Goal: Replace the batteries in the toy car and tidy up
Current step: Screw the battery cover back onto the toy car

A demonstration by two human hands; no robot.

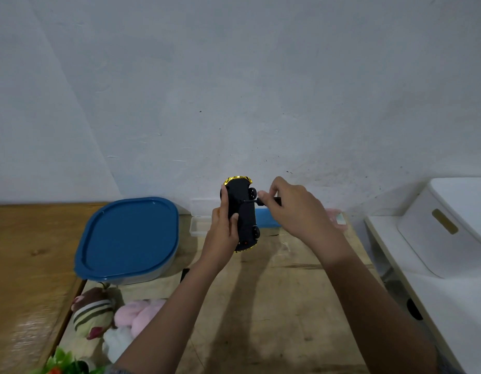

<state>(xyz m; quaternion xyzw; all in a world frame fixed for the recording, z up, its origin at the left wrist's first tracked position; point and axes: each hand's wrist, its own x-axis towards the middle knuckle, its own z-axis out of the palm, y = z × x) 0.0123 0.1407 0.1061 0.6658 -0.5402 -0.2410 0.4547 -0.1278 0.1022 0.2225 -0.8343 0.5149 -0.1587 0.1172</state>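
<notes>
The left hand (223,225) grips the toy car (243,211) belly-out, above the bench (274,292). The right hand (293,209), just beside it, pinches a small screwdriver (261,201) with its tip against the underside. I'd hold the driver square to the screw, press in firmly and brace the car so the tip can't slip.

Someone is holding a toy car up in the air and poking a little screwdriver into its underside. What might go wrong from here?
The small black screwdriver, pinched in the right hand, meets the black toy car with gold trim in mid-air; its tip might slip and jab the left hand gripping the car. Any screw that comes loose could drop onto the wooden table and get lost near the plush toys.
</notes>
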